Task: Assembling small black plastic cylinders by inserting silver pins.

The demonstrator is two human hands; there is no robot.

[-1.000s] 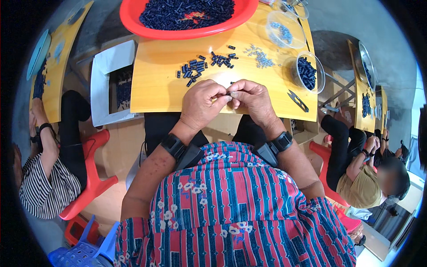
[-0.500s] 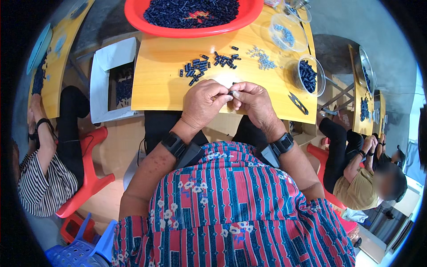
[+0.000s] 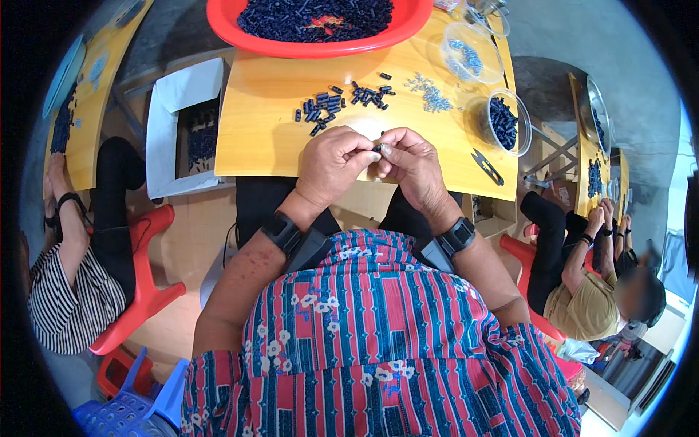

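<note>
Just over the near edge of the yellow table (image 3: 262,149), my left hand (image 3: 331,162) and my right hand (image 3: 415,164) meet, fingertips pinched together. Between them is a small black plastic piece (image 3: 377,148), mostly covered by the fingers; both hands grip it. Beyond my knuckles lies a loose pile of short black cylindrical pieces (image 3: 320,108), with a second cluster (image 3: 370,95) to its right. Farther right are small clear, shiny bits (image 3: 431,95) scattered on the wood.
A red basin (image 3: 320,49) full of black pieces stands at the far edge. Right are a clear tub (image 3: 502,124) of black pieces, a clear bowl (image 3: 470,54) and black thread snips (image 3: 488,167). A white box (image 3: 166,146) is left. Other people sit at tables both sides.
My hands stay pinched together at nearly the same spot, with the fingers shifting slightly. The person on the right has moved their hands a little.
</note>
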